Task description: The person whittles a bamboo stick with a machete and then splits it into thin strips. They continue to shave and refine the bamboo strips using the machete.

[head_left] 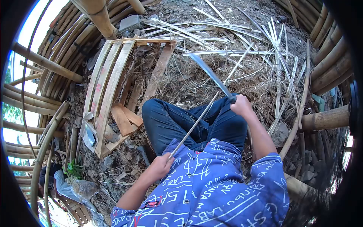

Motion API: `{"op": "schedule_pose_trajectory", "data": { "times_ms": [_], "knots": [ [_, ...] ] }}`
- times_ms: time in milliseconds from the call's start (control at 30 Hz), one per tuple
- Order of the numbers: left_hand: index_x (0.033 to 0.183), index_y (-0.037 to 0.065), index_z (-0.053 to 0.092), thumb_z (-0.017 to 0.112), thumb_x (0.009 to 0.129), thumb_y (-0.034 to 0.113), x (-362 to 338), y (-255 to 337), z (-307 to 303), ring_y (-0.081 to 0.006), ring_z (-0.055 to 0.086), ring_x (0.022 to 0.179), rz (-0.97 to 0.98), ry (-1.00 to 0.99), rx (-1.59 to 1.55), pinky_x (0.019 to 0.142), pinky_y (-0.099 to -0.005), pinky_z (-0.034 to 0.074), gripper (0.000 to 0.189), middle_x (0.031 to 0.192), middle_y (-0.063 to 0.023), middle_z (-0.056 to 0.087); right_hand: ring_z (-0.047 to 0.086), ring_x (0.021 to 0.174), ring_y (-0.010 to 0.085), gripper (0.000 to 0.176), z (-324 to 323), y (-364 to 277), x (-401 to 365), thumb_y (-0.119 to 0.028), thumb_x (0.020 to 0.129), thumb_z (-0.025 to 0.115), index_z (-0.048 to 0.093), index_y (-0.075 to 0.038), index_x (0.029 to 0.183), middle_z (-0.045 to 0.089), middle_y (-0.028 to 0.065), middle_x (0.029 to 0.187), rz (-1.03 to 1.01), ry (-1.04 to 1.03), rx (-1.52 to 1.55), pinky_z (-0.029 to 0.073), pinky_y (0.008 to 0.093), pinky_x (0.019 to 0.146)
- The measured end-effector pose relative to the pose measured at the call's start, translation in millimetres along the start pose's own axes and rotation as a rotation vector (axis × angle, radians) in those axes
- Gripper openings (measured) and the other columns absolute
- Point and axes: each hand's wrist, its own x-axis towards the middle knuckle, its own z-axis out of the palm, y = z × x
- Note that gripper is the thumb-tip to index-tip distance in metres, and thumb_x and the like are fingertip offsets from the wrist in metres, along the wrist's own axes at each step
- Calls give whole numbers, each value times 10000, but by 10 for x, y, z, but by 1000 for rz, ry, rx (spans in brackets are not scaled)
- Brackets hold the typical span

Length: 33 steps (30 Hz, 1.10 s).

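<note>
My left hand (162, 165) is closed around the lower end of a long thin bamboo strip (201, 115), in front of my shirt. The strip slants up to the right across my lap and over the shavings. My right hand (241, 106) grips the dark handle of a long machete (212, 75) above my right knee. Its blade points up and to the left, and crosses over or beside the strip near the handle; whether they touch I cannot tell. I sit cross-legged in dark jeans (162, 121).
A wooden pallet frame (109, 75) lies at the left. Split bamboo strips (278, 60) and fibrous shavings (181, 79) cover the ground ahead. Bamboo poles (327, 117) stand or lie at both sides. A grey block (129, 23) sits near the top. Another person (62, 183) is at lower left.
</note>
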Motion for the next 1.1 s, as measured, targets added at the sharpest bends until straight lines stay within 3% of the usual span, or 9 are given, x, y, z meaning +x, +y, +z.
{"op": "schedule_pose_trajectory", "data": {
  "times_ms": [167, 300, 367, 433, 467, 567, 700, 800, 1100],
  "knots": [
    [921, -33, 532, 540, 963, 172, 189, 126, 4, -379, 565, 617, -15, 33, -11, 601, -432, 444, 210, 700, -248, 568, 667, 782, 404, 210, 24, -179, -391, -167, 684, 634, 687, 6, 791, 666, 255, 778, -116, -59, 171, 539, 446, 723],
    [940, -34, 539, 540, 961, 152, 452, 241, 21, -282, 556, 578, -30, 148, -67, 570, -395, 430, 188, 683, -216, 571, 664, 832, 396, 260, 286, -535, -886, -252, 669, 667, 709, -70, 849, 683, 225, 833, -321, -291, 183, 529, 480, 798],
    [926, -32, 534, 534, 960, 136, 480, 366, -21, -299, 544, 559, 0, 196, -78, 554, -383, 420, 172, 664, -218, 553, 665, 839, 389, 270, 218, -748, -1045, -269, 658, 681, 712, -81, 850, 686, 218, 826, -314, -428, 153, 531, 475, 792],
    [914, -30, 531, 531, 959, 129, 439, 413, -79, -321, 532, 547, 46, 258, -1, 546, -383, 414, 166, 637, -215, 527, 666, 836, 389, 265, 146, -754, -991, -272, 653, 684, 712, -86, 840, 687, 211, 820, -338, -403, 147, 533, 472, 783],
    [909, -22, 520, 523, 962, 123, 404, 490, -126, -401, 550, 584, 47, 242, 19, 552, -413, 419, 155, 637, -235, 525, 666, 833, 388, 260, 106, -768, -944, -275, 648, 687, 711, -91, 830, 689, 204, 813, -365, -381, 140, 535, 469, 774],
    [913, -12, 507, 518, 966, 122, 371, 548, -183, -471, 565, 672, 75, 267, 97, 575, -461, 428, 144, 673, -262, 550, 673, 812, 364, 220, -121, -837, -786, -242, 614, 687, 704, -101, 781, 692, 174, 785, -433, -291, -105, 538, 456, 748],
    [908, -3, 499, 507, 967, 122, 405, 546, -183, -359, 510, 539, 208, 372, 102, 530, -407, 395, 139, 619, -204, 498, 651, 766, 382, 162, -276, -888, -687, -212, 597, 701, 677, -109, 720, 666, 158, 718, -492, -187, -148, 516, 470, 699],
    [911, -6, 492, 507, 959, 110, 376, 637, -232, -473, 540, 644, 221, 388, 136, 568, -466, 416, 126, 663, -252, 530, 652, 768, 380, 161, -339, -887, -657, -213, 605, 691, 675, -99, 717, 668, 168, 726, -495, -157, -141, 516, 469, 705],
    [917, -12, 486, 527, 948, 104, 310, 681, -292, -494, 559, 720, 201, 373, 116, 601, -505, 430, 127, 695, -275, 550, 652, 763, 374, 181, -411, -896, -602, -220, 613, 692, 678, -95, 742, 669, 168, 733, -535, -70, -207, 518, 459, 714]
  ]
}}
